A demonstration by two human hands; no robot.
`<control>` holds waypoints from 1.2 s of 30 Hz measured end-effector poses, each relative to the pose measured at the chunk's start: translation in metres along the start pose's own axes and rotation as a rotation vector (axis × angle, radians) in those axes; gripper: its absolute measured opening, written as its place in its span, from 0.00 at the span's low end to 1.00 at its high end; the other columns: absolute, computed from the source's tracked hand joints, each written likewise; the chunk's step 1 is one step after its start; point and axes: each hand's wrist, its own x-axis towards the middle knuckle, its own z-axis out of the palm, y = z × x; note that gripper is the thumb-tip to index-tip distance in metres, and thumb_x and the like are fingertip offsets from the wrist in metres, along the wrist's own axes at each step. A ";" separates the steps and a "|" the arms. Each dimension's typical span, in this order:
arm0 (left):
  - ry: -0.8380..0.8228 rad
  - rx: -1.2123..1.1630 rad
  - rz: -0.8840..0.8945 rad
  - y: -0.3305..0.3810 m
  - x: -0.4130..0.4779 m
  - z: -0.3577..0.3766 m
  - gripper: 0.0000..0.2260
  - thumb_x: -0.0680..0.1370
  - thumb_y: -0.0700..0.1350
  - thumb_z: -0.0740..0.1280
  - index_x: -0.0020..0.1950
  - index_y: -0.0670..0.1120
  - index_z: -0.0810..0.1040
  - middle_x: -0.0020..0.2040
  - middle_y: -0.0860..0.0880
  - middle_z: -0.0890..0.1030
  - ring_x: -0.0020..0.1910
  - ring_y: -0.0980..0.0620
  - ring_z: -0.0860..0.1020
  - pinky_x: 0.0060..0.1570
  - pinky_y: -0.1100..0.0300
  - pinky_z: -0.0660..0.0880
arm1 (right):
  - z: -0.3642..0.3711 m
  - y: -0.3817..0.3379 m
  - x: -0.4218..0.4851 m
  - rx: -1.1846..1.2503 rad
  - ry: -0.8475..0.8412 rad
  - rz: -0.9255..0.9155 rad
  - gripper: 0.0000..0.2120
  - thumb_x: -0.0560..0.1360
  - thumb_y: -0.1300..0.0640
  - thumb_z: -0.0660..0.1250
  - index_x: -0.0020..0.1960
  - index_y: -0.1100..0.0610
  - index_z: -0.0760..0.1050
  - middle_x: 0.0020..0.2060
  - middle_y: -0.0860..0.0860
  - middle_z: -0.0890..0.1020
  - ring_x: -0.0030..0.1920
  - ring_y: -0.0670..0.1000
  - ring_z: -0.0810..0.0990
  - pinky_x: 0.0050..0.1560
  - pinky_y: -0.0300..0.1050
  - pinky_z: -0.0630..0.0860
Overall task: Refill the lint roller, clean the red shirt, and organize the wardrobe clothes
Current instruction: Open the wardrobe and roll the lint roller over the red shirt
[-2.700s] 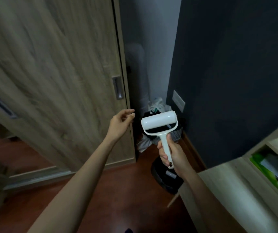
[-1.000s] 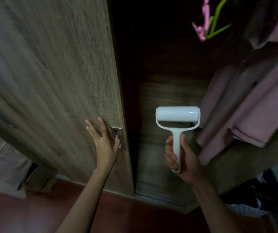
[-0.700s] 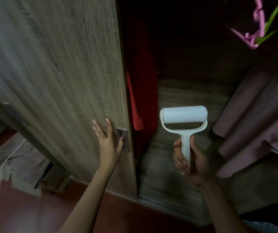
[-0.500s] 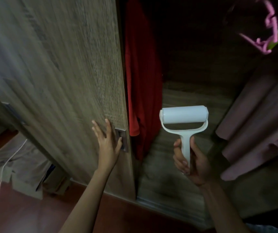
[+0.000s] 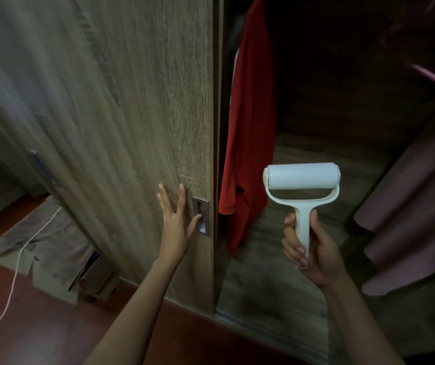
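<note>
The red shirt (image 5: 250,143) hangs lengthwise at eleven o'clock from the right hand (image 5: 308,251) — the nearer one — gripping the lint roller (image 5: 302,196); left hand (image 5: 178,225) splayed flat against the sliding door (image 5: 121,122).

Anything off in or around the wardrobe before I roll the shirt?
Mostly fine: the red shirt hangs straight. The one odd spot is the floor left of the door, where crumpled cloth lies heaped over boxes with a white cable trailing across.
</note>
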 end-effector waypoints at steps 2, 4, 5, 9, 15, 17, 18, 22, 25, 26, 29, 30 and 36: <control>-0.023 0.006 -0.004 -0.002 0.000 -0.003 0.40 0.78 0.49 0.67 0.77 0.60 0.40 0.77 0.46 0.30 0.77 0.40 0.37 0.67 0.48 0.53 | 0.001 -0.001 0.001 -0.046 0.019 -0.011 0.20 0.80 0.46 0.56 0.53 0.63 0.73 0.26 0.53 0.72 0.21 0.49 0.60 0.20 0.38 0.64; 0.003 -0.046 -0.018 0.005 -0.002 -0.010 0.36 0.79 0.52 0.64 0.78 0.59 0.43 0.79 0.46 0.36 0.78 0.44 0.41 0.73 0.43 0.52 | 0.001 -0.004 0.002 -0.056 0.019 -0.021 0.20 0.80 0.45 0.57 0.52 0.63 0.73 0.25 0.53 0.72 0.20 0.49 0.59 0.19 0.39 0.63; 0.049 -0.090 -0.025 0.014 -0.002 -0.015 0.33 0.79 0.53 0.61 0.79 0.56 0.46 0.80 0.45 0.41 0.79 0.47 0.45 0.75 0.43 0.55 | 0.000 -0.005 0.002 -0.047 0.015 -0.019 0.20 0.80 0.46 0.56 0.53 0.63 0.73 0.26 0.53 0.72 0.20 0.49 0.59 0.19 0.39 0.62; 0.322 -0.257 0.142 0.073 -0.009 -0.024 0.22 0.81 0.45 0.59 0.76 0.45 0.61 0.74 0.42 0.64 0.74 0.50 0.63 0.71 0.49 0.66 | -0.008 -0.013 0.004 0.005 -0.026 0.007 0.20 0.81 0.47 0.55 0.54 0.64 0.72 0.27 0.54 0.73 0.21 0.50 0.60 0.20 0.40 0.63; 0.211 -0.177 0.196 0.122 -0.007 0.005 0.15 0.80 0.49 0.63 0.66 0.55 0.75 0.75 0.47 0.62 0.74 0.51 0.62 0.71 0.54 0.64 | -0.017 -0.031 0.015 0.074 -0.116 0.068 0.20 0.83 0.48 0.51 0.55 0.65 0.70 0.28 0.56 0.73 0.22 0.51 0.62 0.21 0.42 0.64; 0.256 -0.123 0.144 0.122 -0.004 0.004 0.16 0.79 0.49 0.64 0.67 0.50 0.76 0.73 0.51 0.67 0.71 0.53 0.66 0.69 0.52 0.66 | -0.019 -0.038 0.021 0.081 -0.155 0.105 0.20 0.83 0.48 0.52 0.55 0.65 0.70 0.28 0.56 0.73 0.22 0.51 0.62 0.21 0.41 0.63; 0.292 -0.103 0.119 0.122 -0.003 0.000 0.17 0.79 0.49 0.64 0.66 0.47 0.77 0.69 0.52 0.71 0.68 0.54 0.69 0.67 0.51 0.69 | -0.020 -0.042 0.024 0.083 -0.174 0.128 0.20 0.83 0.48 0.52 0.55 0.65 0.70 0.28 0.56 0.74 0.22 0.51 0.62 0.21 0.41 0.63; 0.485 -0.108 0.043 0.139 -0.006 -0.028 0.11 0.76 0.41 0.70 0.57 0.46 0.82 0.56 0.53 0.81 0.57 0.59 0.78 0.60 0.63 0.74 | -0.023 -0.050 0.040 0.070 -0.241 0.225 0.20 0.82 0.47 0.54 0.55 0.64 0.72 0.27 0.54 0.74 0.21 0.49 0.64 0.20 0.40 0.61; 0.643 -0.153 0.016 0.161 -0.010 -0.058 0.13 0.75 0.32 0.68 0.53 0.47 0.83 0.51 0.52 0.83 0.52 0.59 0.81 0.54 0.62 0.76 | -0.019 -0.048 0.052 0.062 -0.261 0.286 0.19 0.80 0.45 0.58 0.53 0.62 0.74 0.25 0.53 0.73 0.20 0.47 0.70 0.19 0.39 0.61; 0.681 -0.133 0.019 0.166 -0.012 -0.070 0.14 0.75 0.30 0.67 0.53 0.47 0.83 0.50 0.52 0.83 0.52 0.59 0.81 0.53 0.64 0.76 | -0.016 -0.046 0.056 0.051 -0.269 0.306 0.19 0.78 0.44 0.61 0.52 0.62 0.75 0.24 0.52 0.72 0.20 0.46 0.70 0.18 0.38 0.59; 0.741 -0.032 0.046 0.171 -0.019 -0.103 0.15 0.74 0.28 0.65 0.52 0.45 0.83 0.50 0.49 0.83 0.51 0.61 0.80 0.53 0.67 0.74 | 0.004 -0.033 0.069 0.005 -0.300 0.356 0.20 0.74 0.42 0.67 0.49 0.60 0.77 0.22 0.51 0.70 0.18 0.45 0.68 0.18 0.38 0.55; 0.747 -0.023 0.042 0.170 -0.021 -0.112 0.15 0.74 0.27 0.65 0.51 0.45 0.83 0.50 0.49 0.83 0.51 0.59 0.81 0.54 0.66 0.74 | 0.015 -0.028 0.075 -0.003 -0.322 0.363 0.21 0.73 0.41 0.68 0.49 0.60 0.78 0.22 0.50 0.70 0.18 0.44 0.68 0.18 0.38 0.54; 0.707 -0.172 0.034 0.168 -0.016 -0.157 0.13 0.77 0.28 0.62 0.52 0.41 0.83 0.50 0.43 0.84 0.52 0.49 0.82 0.57 0.58 0.76 | 0.090 -0.009 0.123 -0.011 -0.457 0.314 0.22 0.74 0.40 0.63 0.48 0.59 0.78 0.21 0.48 0.69 0.17 0.42 0.65 0.16 0.36 0.55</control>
